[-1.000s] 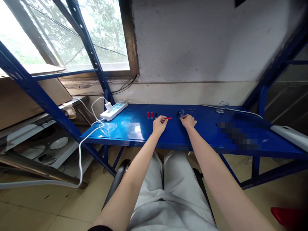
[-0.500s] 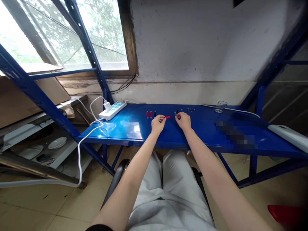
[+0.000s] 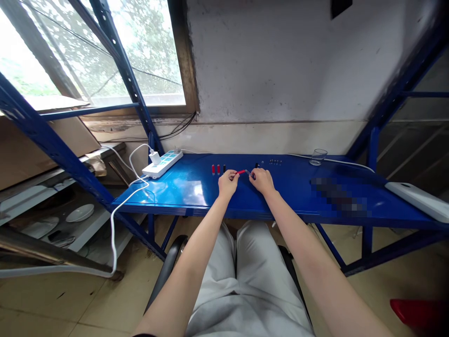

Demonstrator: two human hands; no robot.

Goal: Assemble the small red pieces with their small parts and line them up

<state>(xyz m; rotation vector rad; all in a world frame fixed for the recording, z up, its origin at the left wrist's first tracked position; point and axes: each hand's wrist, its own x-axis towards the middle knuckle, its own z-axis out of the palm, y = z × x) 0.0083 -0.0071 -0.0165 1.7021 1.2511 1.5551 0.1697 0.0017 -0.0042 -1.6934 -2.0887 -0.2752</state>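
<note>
In the head view, my left hand pinches a slim red cylindrical piece, its tip pointing right. Facing it, my right hand is closed on a small clear tube-like piece. The two pieces meet or nearly meet end to end; whether they touch, I cannot tell. Left of my hands are a red cylinder, a second red cylinder and a black one. Just behind my right hand lies a small black piece. Several tiny metallic parts are lined up farther back.
The blue table runs along the wall. A white power strip with a plugged-in adapter sits at left, its cable hanging over the edge. To the right are a drinking glass, a blurred-out dark object and a white device.
My right hand has moved left, bringing the clear piece to the end of the red one. My left hand keeps hold of the red piece. The camera view has shifted slightly.
</note>
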